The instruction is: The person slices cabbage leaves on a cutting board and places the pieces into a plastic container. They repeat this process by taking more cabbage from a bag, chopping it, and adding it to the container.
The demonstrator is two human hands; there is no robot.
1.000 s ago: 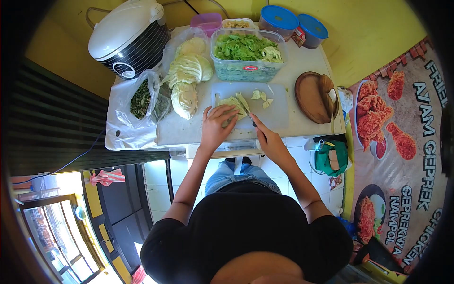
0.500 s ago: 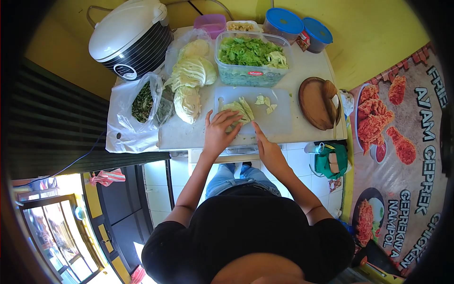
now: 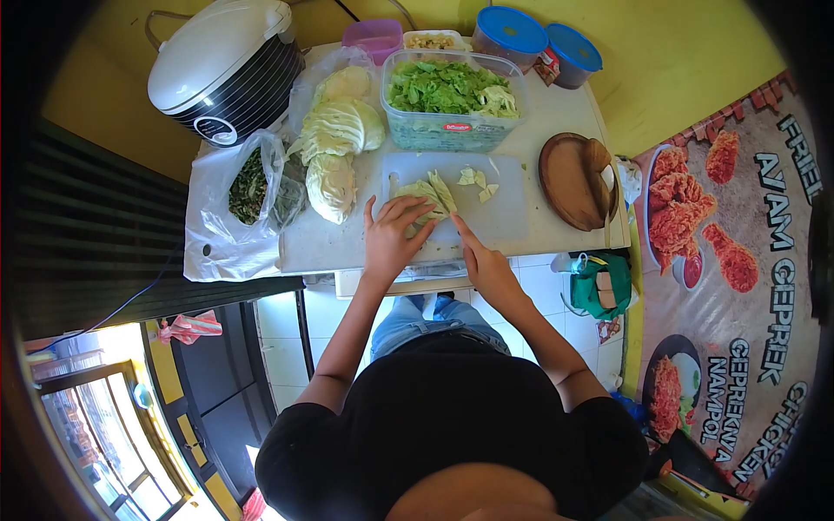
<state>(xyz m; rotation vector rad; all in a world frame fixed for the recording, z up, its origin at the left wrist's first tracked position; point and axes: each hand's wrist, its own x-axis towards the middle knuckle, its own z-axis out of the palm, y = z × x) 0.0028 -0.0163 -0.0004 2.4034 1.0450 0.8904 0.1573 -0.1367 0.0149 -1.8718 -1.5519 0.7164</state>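
Observation:
On the pale cutting board, my left hand presses a stack of cabbage leaves, its fingers bent over the top. Close by on the right, my right hand is closed, with the index finger stretched forward along what looks like a knife. The handle is hidden in the palm, and the blade is barely visible beside the leaves. A few small cut cabbage pieces lie on the board to the right of the stack. Cabbage heads rest left of the board, partly in clear plastic.
Behind the board stands a clear tub of shredded greens. A wooden mortar with a pestle sits at right. To the left are a bag of dark leaves and a rice cooker. Blue-lidded containers stand at the back.
The whole scene has shifted slightly left in view as the camera turned. Both hands stay at the cabbage stack, with only slight movement.

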